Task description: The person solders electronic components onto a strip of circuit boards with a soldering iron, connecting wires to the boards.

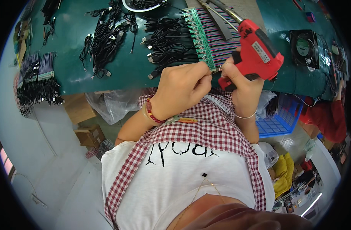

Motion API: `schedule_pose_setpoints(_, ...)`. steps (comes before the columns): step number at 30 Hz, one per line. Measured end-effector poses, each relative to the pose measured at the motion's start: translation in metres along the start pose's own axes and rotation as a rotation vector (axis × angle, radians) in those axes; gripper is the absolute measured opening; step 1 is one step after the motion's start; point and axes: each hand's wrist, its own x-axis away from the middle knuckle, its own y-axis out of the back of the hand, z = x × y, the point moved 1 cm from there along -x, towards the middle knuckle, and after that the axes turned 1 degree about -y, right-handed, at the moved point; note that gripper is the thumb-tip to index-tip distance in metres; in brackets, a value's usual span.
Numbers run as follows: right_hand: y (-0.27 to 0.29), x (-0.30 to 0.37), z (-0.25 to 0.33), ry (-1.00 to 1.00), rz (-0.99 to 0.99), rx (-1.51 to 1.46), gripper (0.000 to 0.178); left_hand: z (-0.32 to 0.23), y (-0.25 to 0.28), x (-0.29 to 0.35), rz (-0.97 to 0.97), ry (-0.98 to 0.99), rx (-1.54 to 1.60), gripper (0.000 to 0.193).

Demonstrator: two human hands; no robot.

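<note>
My right hand (244, 87) is wrapped round the grip of a red and black soldering gun (259, 51), whose metal barrel points away toward the table's far side. Just left of it, my left hand (185, 86) is closed, knuckles up, at the near end of a row of green circuit boards (200, 38). What its fingertips pinch, if anything, is hidden. Black cables with USB plugs (169, 46) run from the boards' left side. Striped multicoloured wires (223, 50) lie to their right, with a flat grey bar (220, 23) across them.
Loose black cables (108, 42) lie on the green table (72, 38), below a white bowl (144, 8). More wired boards (37, 76) hang over the left edge. A black fan (304, 48) stands at right. Below are a blue crate (277, 124) and another person's red sleeve (328, 122).
</note>
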Motion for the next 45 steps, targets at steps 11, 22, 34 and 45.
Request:
schedule_pose_setpoints(11, 0.005, 0.004, -0.001, 0.025, 0.101, 0.096, 0.039, 0.009, -0.006, 0.006, 0.085, 0.619, 0.752, 0.009)
schedule_pose_setpoints(22, -0.006, 0.011, 0.005, 0.114, 0.177, 0.305, 0.011, 0.005, -0.005, 0.001, -0.030, 0.357, 0.519, 0.006)
schedule_pose_setpoints(34, 0.014, 0.008, 0.000, 0.095, -0.037, 0.100, 0.011, 0.014, 0.004, -0.004, -0.060, -0.073, -0.382, 0.017)
schedule_pose_setpoints(45, 0.083, 0.053, -0.014, 0.001, -0.109, 0.065, 0.035, 0.031, -0.015, -0.005, -0.071, -0.035, -0.228, 0.012)
